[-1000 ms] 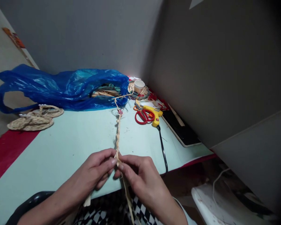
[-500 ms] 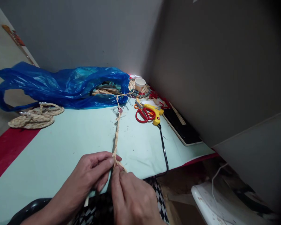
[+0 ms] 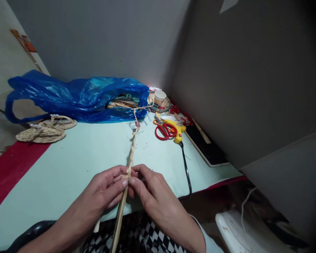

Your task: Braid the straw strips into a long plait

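Observation:
A long braid of pale straw (image 3: 132, 151) runs across the light green table (image 3: 76, 158) from a pink clip near the blue bag toward me. My left hand (image 3: 106, 191) and my right hand (image 3: 150, 191) meet at its near end, both pinching the braid with thumbs and fingertips touching. Loose straw strands (image 3: 118, 221) hang from the pinch down over my checkered lap.
A blue plastic bag (image 3: 73, 96) with straw inside lies at the back. Woven straw pieces (image 3: 46, 130) sit at the left. Red scissors (image 3: 164, 130), a yellow glue gun (image 3: 175, 128) with black cord, a white cup (image 3: 160, 97) and a dark tablet (image 3: 206, 147) lie at the right by the wall.
My right hand lifted from below the braid's end back up beside the left, and the loose strands now hang straight down and left instead of splaying right.

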`<state>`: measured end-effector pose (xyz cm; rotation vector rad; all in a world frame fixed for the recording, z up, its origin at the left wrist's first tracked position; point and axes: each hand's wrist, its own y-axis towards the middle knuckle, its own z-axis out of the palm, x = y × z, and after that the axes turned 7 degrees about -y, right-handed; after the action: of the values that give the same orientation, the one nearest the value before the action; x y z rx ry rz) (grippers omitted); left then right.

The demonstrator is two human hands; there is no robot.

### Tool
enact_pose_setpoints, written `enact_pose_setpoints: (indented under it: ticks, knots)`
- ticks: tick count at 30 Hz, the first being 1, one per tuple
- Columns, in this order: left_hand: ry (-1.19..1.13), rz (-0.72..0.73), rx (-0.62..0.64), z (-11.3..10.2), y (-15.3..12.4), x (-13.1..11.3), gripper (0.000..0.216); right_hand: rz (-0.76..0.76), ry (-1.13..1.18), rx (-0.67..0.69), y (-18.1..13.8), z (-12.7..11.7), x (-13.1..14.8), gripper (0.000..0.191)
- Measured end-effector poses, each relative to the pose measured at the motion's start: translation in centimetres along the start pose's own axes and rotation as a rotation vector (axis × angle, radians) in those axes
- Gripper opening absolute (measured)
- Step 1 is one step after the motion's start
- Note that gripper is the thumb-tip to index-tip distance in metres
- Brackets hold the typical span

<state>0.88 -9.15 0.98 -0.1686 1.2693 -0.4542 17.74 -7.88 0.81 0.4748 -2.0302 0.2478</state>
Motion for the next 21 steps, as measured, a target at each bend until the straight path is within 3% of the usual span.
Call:
enact_pose_setpoints:
  ticks: [7, 11, 17, 19, 21]
  knots:
    - [0.103, 0.032, 0.032, -0.4, -0.3, 1.4, 0.042, 0.103, 0.097, -0.08, -0.1, 1.1, -1.0, 0.02]
    - [0.36, 0.1, -0.016, -0.7, -1.2, 1.4, 0.031, 0.081, 0.03, -0.148, -0.5, 1.6, -0.8, 0.02]
    - [0.886, 0.505, -0.292, -0.5, -2.5, 1.5, 0.022, 0.097, 0.081, -0.198, -0.5, 2.4, -0.8, 0.022]
    - [1.059, 0.696, -0.305, -0.3, -2.7, 2.3, 0.017, 0.105, 0.11, -0.224, -0.4, 2.4, -0.9, 0.023]
    - [1.263, 0.894, -0.236, -0.3, -2.8, 3.4, 0.027, 0.111, 0.163, -0.231, -0.4, 2.1, -0.9, 0.023]
